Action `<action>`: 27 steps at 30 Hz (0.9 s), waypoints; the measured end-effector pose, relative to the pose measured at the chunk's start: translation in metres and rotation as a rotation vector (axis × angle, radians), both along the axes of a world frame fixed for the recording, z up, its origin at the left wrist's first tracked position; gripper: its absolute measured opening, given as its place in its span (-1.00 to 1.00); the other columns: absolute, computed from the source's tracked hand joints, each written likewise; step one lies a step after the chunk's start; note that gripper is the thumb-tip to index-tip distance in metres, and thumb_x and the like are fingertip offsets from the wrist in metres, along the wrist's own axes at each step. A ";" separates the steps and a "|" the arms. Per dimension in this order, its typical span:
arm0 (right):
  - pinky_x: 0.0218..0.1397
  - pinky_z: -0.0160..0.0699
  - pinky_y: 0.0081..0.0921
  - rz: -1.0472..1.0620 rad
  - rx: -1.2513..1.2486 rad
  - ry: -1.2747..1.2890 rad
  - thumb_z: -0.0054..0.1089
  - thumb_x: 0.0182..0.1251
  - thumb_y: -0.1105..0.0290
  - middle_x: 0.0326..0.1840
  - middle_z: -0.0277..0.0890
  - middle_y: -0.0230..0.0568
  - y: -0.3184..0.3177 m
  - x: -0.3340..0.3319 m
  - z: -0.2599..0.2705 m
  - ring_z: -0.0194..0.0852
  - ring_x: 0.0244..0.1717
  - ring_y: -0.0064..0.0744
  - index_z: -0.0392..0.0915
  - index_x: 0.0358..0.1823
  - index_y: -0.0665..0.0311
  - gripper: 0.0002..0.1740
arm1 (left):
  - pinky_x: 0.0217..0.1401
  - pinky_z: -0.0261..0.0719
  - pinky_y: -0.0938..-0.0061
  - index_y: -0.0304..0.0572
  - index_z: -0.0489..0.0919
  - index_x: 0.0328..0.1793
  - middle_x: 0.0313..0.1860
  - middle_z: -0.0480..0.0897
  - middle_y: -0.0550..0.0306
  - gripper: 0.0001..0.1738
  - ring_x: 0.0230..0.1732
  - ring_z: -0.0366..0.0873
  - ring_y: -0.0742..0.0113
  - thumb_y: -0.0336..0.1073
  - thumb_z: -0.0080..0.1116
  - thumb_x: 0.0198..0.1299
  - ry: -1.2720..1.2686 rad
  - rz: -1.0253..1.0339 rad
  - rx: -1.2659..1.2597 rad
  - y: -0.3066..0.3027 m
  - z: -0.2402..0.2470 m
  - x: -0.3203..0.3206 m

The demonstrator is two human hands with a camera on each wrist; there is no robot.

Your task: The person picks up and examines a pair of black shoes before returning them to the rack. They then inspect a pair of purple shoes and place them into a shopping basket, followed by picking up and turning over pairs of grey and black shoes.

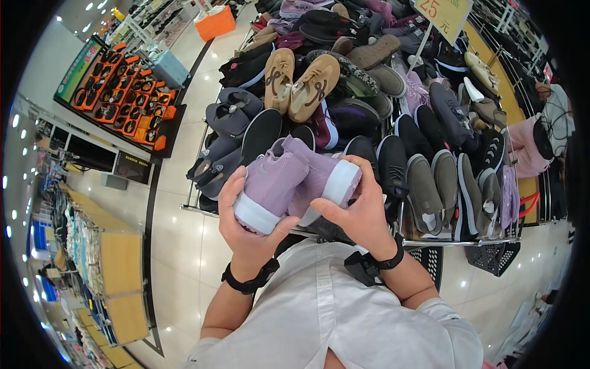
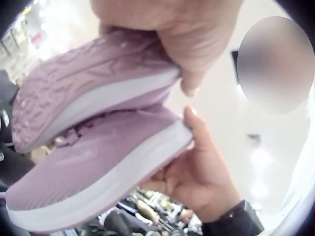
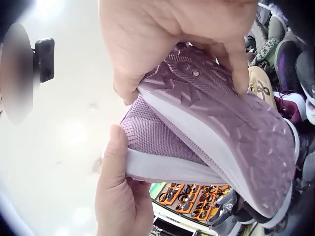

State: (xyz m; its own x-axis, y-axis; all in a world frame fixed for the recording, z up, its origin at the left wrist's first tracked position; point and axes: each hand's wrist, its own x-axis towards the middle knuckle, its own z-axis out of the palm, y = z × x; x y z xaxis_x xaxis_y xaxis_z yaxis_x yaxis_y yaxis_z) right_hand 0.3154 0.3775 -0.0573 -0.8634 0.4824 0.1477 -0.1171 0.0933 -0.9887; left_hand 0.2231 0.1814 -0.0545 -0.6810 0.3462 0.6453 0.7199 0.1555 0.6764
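Two purple sneakers with white midsoles are held up side by side over the shoe rack's near edge. My left hand [image 1: 252, 230] grips the left sneaker [image 1: 268, 184] round its heel and sole, thumb at the heel. The right sneaker [image 1: 322, 178] is gripped at its heel end by my right hand [image 1: 362, 212]. In the left wrist view the lower sneaker [image 2: 98, 172] shows its side, and the upper one [image 2: 93, 73] its patterned sole. The right wrist view shows a purple treaded sole [image 3: 221, 108] under the near hand. The two shoes touch.
Shoes lie heaped on a metal rack [image 1: 458, 242] in front, with tan shoes [image 1: 314, 86] near the middle. A price sign [image 1: 444, 17] stands at the back right. Black baskets [image 1: 491, 257] sit below the rack. Left are an orange display [image 1: 123, 98] and a wooden shelf [image 1: 123, 261].
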 end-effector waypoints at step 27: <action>0.15 0.65 -0.19 0.003 0.296 -0.287 0.69 -0.05 -0.07 0.09 0.60 0.21 0.017 -0.011 -0.015 0.67 0.08 0.13 0.36 0.31 0.44 0.04 | 0.46 0.45 0.05 -0.22 -0.14 0.73 0.68 0.05 -0.31 0.57 0.47 0.39 -0.22 -0.04 0.80 -0.28 -0.346 -0.062 -0.031 0.007 -0.035 -0.016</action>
